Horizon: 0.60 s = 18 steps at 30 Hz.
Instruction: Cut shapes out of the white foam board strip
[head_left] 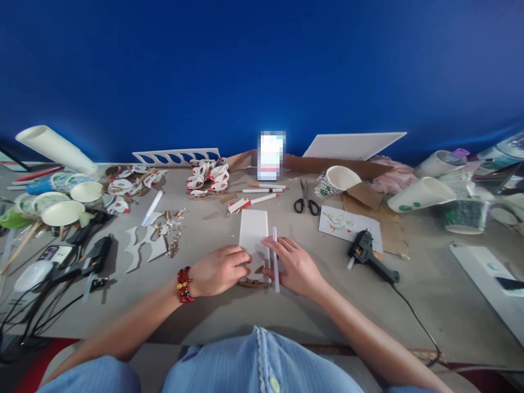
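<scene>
The left hand (221,270) has its fingers curled at the near left side of a white board strip (254,226), flat on the desk (213,322); whether they pinch anything, I cannot tell. The right hand (297,268) is part-open, fingertips and thumb reaching the strip's right side, with a slim white stick (275,262) across them; how firmly it is held is unclear. A small brown-edged cutout (260,268) lies between the two hands.

The stick could slip or roll if loosely tucked, and uneven finger pressure could skew the strip or shift the cutout. Right of the right hand, the glue gun (362,248) could burn if hot. Green cup prints are too small to read; no brand is legible.
</scene>
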Each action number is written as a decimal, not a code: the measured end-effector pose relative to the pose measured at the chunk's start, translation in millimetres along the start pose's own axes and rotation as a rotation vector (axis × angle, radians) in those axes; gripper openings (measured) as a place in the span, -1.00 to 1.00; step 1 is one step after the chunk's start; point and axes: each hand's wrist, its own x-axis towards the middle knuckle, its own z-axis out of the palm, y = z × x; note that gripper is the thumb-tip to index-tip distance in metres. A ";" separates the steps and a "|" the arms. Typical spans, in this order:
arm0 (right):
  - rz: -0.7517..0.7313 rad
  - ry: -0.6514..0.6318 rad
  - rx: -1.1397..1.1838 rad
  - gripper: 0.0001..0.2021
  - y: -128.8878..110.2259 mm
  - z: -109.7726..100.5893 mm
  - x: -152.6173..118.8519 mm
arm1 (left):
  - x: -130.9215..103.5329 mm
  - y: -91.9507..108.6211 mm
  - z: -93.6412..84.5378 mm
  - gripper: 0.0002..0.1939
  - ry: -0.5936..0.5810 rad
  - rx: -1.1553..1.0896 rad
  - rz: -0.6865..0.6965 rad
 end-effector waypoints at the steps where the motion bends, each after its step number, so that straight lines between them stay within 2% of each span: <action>1: -0.002 -0.001 0.000 -0.44 0.2 0.3 -0.1 | 0.6 4.4 -2.7 -0.85 -0.018 0.049 0.009; 4: -0.002 -0.001 -0.006 -0.44 0.5 0.8 -0.4 | 0.0 18.7 -5.0 -0.83 -0.052 0.164 -0.031; 7: 0.004 -0.001 -0.030 -0.45 0.0 0.6 -0.4 | -3.4 27.6 -1.8 -0.83 -0.069 0.184 -0.077; 13: -0.005 -0.010 -0.065 -0.47 -1.1 -0.3 -0.7 | -8.4 31.4 0.5 -0.72 -0.074 0.179 -0.083; 18: -0.003 -0.016 -0.075 -0.47 -2.0 -0.8 -1.1 | -8.6 36.9 5.2 -0.74 -0.060 0.210 -0.094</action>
